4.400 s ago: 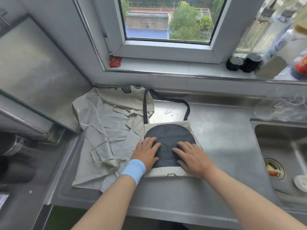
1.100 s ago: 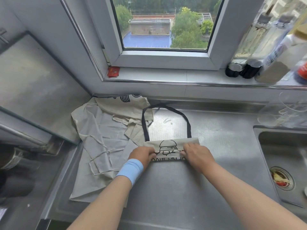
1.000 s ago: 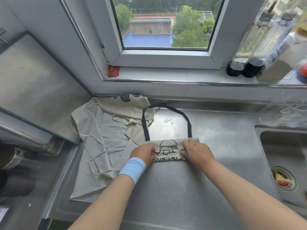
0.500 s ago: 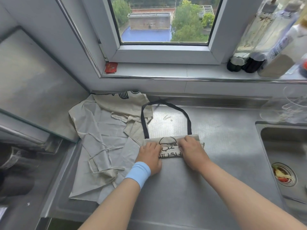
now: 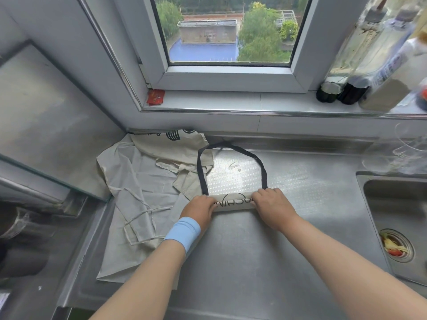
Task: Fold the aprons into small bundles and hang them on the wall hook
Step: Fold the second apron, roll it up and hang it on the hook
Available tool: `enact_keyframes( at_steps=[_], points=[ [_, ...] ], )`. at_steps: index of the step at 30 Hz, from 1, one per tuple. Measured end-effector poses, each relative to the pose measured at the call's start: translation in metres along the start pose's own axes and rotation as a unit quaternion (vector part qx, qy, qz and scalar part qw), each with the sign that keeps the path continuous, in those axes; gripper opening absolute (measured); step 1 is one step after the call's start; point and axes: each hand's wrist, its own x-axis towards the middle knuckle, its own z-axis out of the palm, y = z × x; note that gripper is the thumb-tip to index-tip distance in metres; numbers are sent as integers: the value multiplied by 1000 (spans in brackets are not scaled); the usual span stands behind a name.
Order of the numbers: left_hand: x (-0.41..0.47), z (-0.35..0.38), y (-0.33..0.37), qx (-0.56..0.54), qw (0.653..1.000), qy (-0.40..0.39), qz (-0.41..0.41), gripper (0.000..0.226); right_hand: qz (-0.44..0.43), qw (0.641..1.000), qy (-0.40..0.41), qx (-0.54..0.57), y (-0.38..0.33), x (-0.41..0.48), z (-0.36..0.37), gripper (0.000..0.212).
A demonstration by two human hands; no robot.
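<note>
A cream apron with black print is rolled into a narrow bundle (image 5: 233, 201) on the steel counter (image 5: 242, 262). Its black neck strap (image 5: 261, 165) loops away from me toward the window. My left hand (image 5: 200, 210), with a light blue wristband, grips the bundle's left end. My right hand (image 5: 271, 205) grips the right end. A second cream apron (image 5: 141, 188) lies spread out and crumpled to the left, its thin ties trailing over it. No wall hook is in view.
A sink (image 5: 397, 218) with food scraps in its drain sits at the right. Several bottles (image 5: 360, 72) stand on the window sill, and a red packet (image 5: 156, 97) lies at its left end. A steel panel (image 5: 41, 116) rises at the left.
The folded apron has been rolled from a flat square into a thin roll, moving away from me. Both hands followed it and now grip its two ends.
</note>
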Motion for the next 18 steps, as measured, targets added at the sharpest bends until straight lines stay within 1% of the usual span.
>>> enact_keyframes(
  at_steps=[2,3,4,6,7,9,10,11,12,14,16,17,18],
  points=[
    [7,-2,1,-8,999,2,-32,26,17,999,-26,9,3,9,-2,25],
    [10,-2,2,-14,999,9,-42,25,28,999,-24,10,4,13,-2,24],
    [13,-2,1,-27,998,21,-49,23,41,999,-16,-1,6,16,-1,25],
    [19,-3,1,-46,996,43,-64,18,82,995,-14,-59,10,20,3,32],
    [21,-3,1,-33,996,47,-74,17,96,992,-7,-77,11,21,4,34],
    [24,-2,4,41,992,83,-81,13,102,991,9,-85,12,23,7,36],
    [26,-2,8,79,989,109,-68,15,101,991,21,-83,12,25,9,35],
    [29,-2,15,95,986,131,-38,24,102,991,26,-82,12,27,10,35],
    [30,-1,22,97,985,145,11,32,104,991,29,-85,11,28,11,37],
    [33,6,32,106,975,148,131,34,112,990,24,-85,9,31,13,38],
    [32,17,36,83,975,104,175,45,123,989,29,-76,9,35,14,32],
    [31,22,37,70,982,67,163,51,125,989,39,-71,10,36,15,30],
    [30,29,35,68,985,51,151,57,118,989,62,-63,9,38,15,26]
  ],
)
